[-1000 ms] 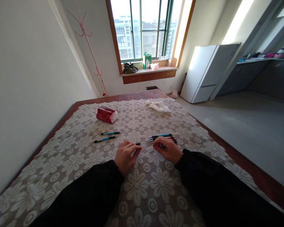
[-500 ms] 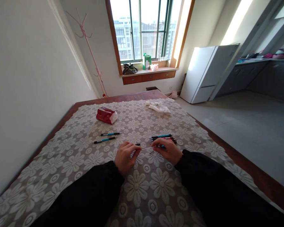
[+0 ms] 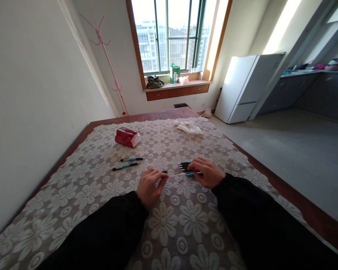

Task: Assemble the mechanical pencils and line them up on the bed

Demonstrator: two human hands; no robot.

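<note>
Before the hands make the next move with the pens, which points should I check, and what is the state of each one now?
1. Left hand grips the thin white rod: ok, pinched at its left end.
2. Right hand on the pen bundle: ok, it covers the bundle's right part.
3. Rod's right end is free: cannot tell, hidden at the right hand.
4. Two blue pens lie apart from the hands: ok.
5. Red tissue pack and white cloth lie out of the way: ok, further back.
</note>
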